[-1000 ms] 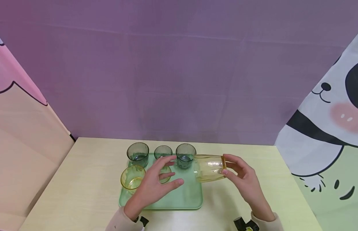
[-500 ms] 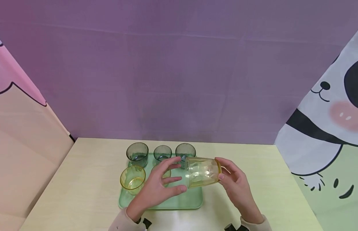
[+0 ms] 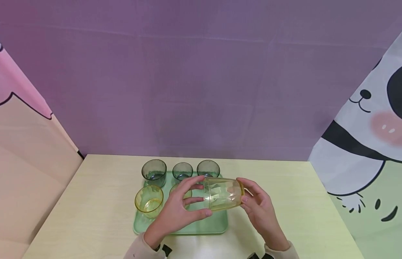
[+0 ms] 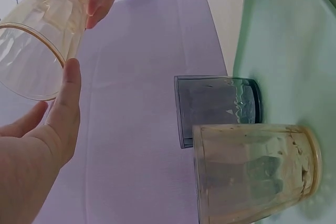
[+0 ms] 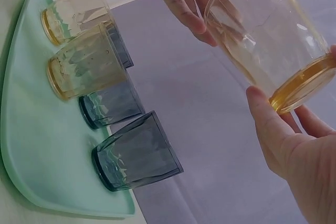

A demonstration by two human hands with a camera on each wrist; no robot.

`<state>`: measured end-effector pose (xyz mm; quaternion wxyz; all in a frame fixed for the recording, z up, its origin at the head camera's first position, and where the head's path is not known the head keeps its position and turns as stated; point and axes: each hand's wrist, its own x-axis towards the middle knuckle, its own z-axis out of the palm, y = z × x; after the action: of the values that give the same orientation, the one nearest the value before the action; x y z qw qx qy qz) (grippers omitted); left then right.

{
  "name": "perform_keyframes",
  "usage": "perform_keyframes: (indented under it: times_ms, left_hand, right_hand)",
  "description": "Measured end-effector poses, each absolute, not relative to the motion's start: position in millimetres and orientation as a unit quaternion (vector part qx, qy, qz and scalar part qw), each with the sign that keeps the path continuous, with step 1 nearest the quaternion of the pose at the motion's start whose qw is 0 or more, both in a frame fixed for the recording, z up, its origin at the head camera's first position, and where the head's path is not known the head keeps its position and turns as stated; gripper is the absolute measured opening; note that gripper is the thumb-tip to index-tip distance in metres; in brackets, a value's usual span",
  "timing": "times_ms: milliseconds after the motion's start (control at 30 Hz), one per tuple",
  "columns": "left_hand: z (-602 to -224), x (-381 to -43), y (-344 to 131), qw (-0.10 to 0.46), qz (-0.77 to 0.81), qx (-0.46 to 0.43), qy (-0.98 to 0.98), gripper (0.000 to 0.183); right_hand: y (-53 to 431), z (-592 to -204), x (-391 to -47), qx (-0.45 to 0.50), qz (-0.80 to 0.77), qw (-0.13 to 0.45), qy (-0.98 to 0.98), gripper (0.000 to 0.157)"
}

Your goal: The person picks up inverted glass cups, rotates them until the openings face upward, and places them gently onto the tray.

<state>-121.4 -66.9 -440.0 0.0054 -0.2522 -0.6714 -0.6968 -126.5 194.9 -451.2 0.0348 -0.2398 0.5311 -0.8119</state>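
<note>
My right hand (image 3: 262, 216) grips a clear yellow drinking glass (image 3: 221, 194) by its base, fingers on one side and thumb on the other. The glass lies sideways in the air over the right part of a green tray (image 3: 207, 227), its mouth toward the left. My left hand (image 3: 171, 210) is spread at that mouth, fingertips right at the rim, as the left wrist view also shows with a fingertip overlapping the rim. Two more yellow glasses stand upright on the tray, one at the left (image 3: 149, 201) and one partly hidden behind my left hand.
Along the tray's back side stand three grey-blue glasses: a left one (image 3: 154, 172), a middle one (image 3: 183, 170) and a right one (image 3: 208, 167), partly covered by the raised glass. A pale wooden table (image 3: 90, 201) carries the tray. Behind it hangs a purple cloth (image 3: 201, 90).
My right hand has brought the yellow glass left and slightly down, to my left hand's fingertips. My left hand has shifted a little right and spread wider. The standing glasses have stayed put.
</note>
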Motion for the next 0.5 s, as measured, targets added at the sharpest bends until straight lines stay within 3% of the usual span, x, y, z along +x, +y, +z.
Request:
perform_keyframes:
  times_ms: [500]
  left_hand:
    - [-440.8, -125.1, -70.5, 0.01, -0.688, -0.228, -0.689, 0.077]
  right_hand:
    - [190.9, -457.0, -129.7, -0.245, -0.79, 0.03, 0.562, 0.042]
